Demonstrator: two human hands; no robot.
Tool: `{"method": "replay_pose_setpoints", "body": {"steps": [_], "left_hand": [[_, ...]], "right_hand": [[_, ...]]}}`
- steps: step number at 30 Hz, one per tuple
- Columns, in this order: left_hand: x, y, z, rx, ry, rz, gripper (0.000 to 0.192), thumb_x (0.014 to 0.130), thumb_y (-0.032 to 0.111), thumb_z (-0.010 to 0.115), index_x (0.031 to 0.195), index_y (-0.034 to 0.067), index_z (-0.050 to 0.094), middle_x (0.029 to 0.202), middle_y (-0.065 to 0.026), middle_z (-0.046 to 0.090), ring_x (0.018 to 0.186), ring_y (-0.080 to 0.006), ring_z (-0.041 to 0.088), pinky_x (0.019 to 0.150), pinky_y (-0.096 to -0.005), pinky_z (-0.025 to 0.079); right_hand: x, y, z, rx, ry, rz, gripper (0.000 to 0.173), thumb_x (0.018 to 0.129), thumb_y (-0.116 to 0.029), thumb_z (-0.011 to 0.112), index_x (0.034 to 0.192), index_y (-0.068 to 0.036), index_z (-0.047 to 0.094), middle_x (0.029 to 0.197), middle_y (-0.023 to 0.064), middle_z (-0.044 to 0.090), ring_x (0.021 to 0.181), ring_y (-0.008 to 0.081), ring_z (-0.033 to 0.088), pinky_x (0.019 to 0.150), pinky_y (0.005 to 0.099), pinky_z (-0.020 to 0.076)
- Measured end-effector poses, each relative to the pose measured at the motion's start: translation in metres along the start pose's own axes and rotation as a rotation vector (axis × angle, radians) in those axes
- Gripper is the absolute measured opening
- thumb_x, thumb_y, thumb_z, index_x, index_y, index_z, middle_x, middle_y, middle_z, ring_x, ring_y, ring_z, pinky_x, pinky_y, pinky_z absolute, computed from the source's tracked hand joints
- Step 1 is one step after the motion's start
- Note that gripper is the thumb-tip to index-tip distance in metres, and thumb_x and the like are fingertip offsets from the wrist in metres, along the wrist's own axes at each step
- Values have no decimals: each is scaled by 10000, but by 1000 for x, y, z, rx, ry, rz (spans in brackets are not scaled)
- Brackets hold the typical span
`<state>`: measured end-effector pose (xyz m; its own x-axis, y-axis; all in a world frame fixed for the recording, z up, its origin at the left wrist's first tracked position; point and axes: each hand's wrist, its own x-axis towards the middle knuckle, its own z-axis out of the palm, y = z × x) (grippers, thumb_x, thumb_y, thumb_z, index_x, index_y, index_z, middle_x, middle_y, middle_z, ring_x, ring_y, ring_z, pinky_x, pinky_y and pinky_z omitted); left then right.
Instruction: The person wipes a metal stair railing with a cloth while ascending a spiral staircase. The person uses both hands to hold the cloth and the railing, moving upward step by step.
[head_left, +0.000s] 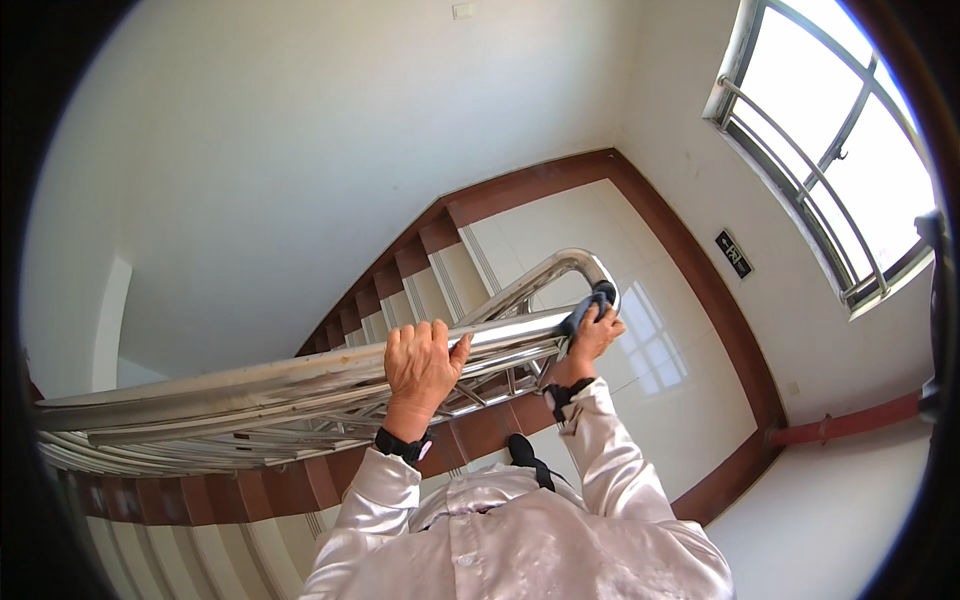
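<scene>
A shiny stainless steel stair handrail (300, 375) runs from the left across the view and bends back on itself at the landing. My left hand (424, 367) grips its top tube, fingers over the far side and thumb to the right. Farther right, near the bend, my right hand (592, 337) presses a dark blue-grey cloth (585, 311) around the rail. Part of the cloth is hidden beneath my fingers. Below the top tube, metal balusters (480, 390) and lower bars show between my arms.
Pale stair treads (431, 289) with brown edging lie beyond the rail; more steps (225, 547) lie at lower left. A tiled landing (675, 405) is at right. Nearby are a barred window (832, 157), an exit sign (733, 253) and a red pipe (847, 421). My black shoe (521, 450) is below.
</scene>
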<state>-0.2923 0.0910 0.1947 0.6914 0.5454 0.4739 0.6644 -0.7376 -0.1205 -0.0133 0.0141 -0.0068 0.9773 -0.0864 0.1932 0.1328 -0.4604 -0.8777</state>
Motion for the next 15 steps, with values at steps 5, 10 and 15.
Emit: {"method": "replay_pose_setpoints", "body": {"steps": [5, 10, 15], "left_hand": [[1, 0, 0, 3, 14, 4, 488, 995, 554, 672, 791, 114, 615, 744, -69, 601, 756, -283, 598, 779, -432, 452], [0, -1, 2, 23, 56, 40, 473, 999, 530, 667, 793, 105, 642, 722, -65, 605, 708, -266, 591, 735, -421, 448], [-1, -2, 4, 17, 47, 33, 486, 1005, 547, 659, 793, 110, 633, 736, -68, 599, 744, -276, 596, 760, -429, 450]], "right_hand": [[8, -11, 8, -101, -1, 109, 370, 1018, -313, 674, 1314, -93, 705, 1333, 194, 548, 1202, 396, 566, 1052, 509, 467], [-57, -31, -25, 15, -139, -415, 322, 1023, -282, 658, 1244, -59, 729, 1294, 143, 616, 1203, 384, 546, 1061, 494, 451], [1, -6, -20, -163, -108, -689, 200, 1000, -280, 634, 978, -120, 752, 1130, 15, 696, 1046, 314, 582, 921, 474, 448]]}}
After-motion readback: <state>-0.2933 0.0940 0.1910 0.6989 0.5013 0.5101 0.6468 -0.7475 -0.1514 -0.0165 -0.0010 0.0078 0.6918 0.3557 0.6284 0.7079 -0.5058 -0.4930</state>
